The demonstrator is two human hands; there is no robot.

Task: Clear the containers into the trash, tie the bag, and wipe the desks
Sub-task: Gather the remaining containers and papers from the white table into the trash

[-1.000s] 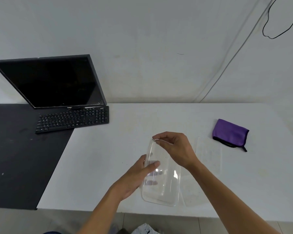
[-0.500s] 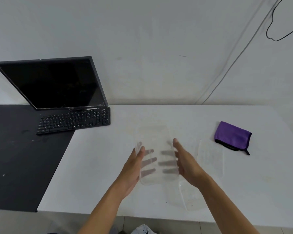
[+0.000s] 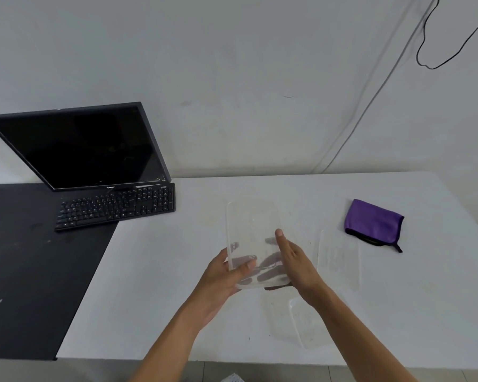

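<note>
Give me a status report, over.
Left hand grips clear container; right hand supports it, fingers flat beneath. Held above white desk. Two clear pieces, purple cloth on desk.

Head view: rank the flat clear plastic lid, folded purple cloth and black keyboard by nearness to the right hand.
1. Flat clear plastic lid, just right of the right hand.
2. Folded purple cloth, farther right.
3. Black keyboard, far left.
</note>
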